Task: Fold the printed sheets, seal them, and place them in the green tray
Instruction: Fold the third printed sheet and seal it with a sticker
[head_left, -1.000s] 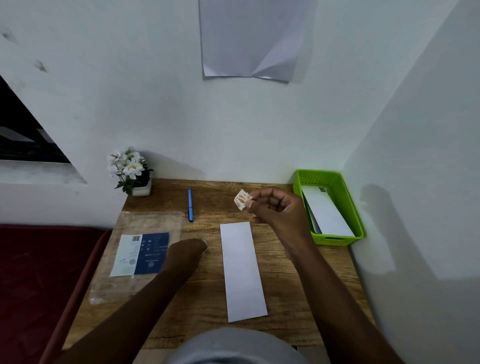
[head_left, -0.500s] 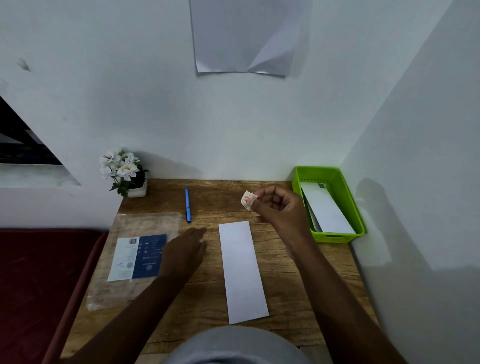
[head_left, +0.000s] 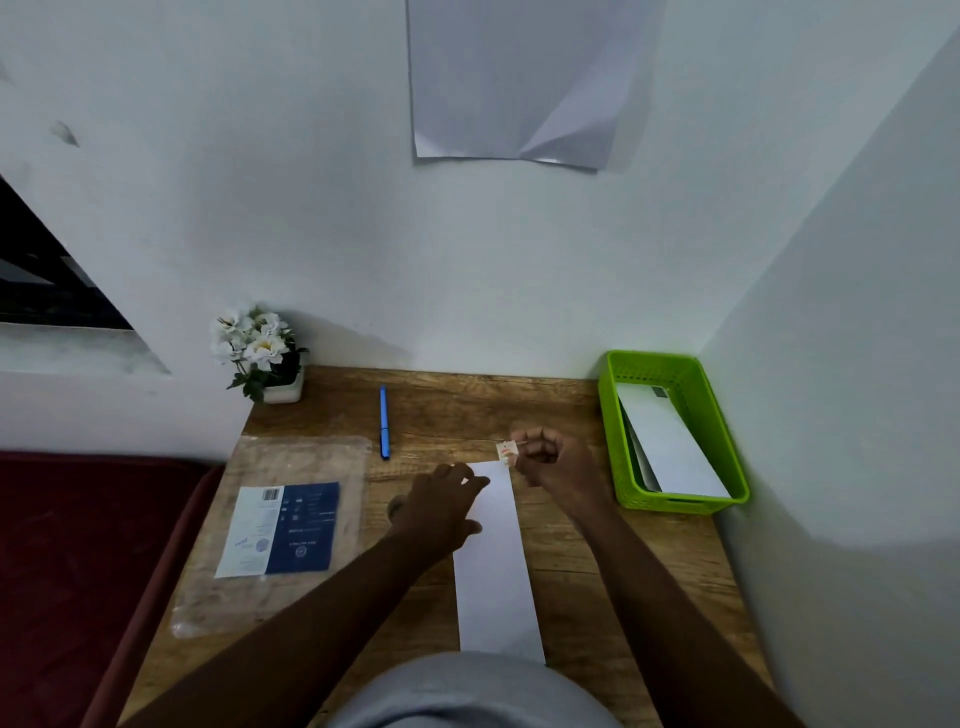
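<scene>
Now | green tray (head_left: 613, 426): folded sheets (head_left: 670, 447) inside | right hand (head_left: 550, 460) fingers pinch sticker (head_left: 506, 451) | left hand (head_left: 441, 506) relaxed

Bare wood between pen (head_left: 384, 422) and tray (head_left: 609, 410).

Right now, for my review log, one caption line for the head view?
Left hand rests on folded sheet; right hand pinches a small sticker above it, green tray alongside.

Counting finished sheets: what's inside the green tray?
The green tray holds white folded sheets, stacked and leaning. At least two edges show; the top sheet covers the rest, so the exact count cannot be told.
</scene>
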